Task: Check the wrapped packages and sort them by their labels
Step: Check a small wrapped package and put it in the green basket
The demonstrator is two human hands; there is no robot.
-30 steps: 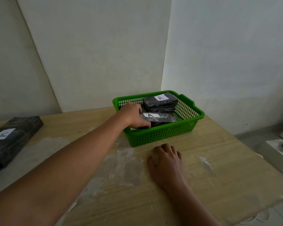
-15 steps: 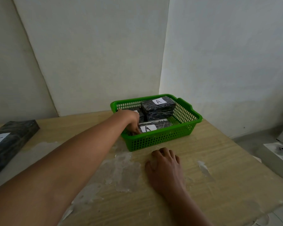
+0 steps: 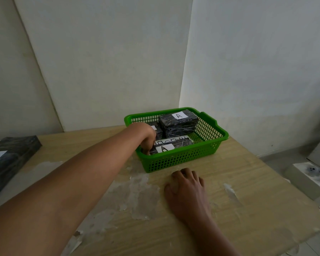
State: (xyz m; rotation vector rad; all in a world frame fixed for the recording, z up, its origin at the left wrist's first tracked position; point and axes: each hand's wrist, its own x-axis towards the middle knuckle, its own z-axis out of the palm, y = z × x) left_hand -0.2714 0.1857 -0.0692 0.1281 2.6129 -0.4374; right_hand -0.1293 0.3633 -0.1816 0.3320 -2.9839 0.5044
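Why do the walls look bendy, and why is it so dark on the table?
Head view: the wide-angle lens bows the wall edges outward; dim, flat light leaves the right hand and left hand shadowy; no glare, and the A label on the front package in the green basket reads sharp, while the label on the long package at the frame edge looks stretched.

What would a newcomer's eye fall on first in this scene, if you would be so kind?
The bright green basket at the far corner of the worn wooden table, holding dark wrapped packages with white A labels, one stacked at the back. Next, the left hand reaching into the basket, its fingers at the end of the front package, while the right hand rests on the table just before the basket. Another labelled package lies at the left edge.
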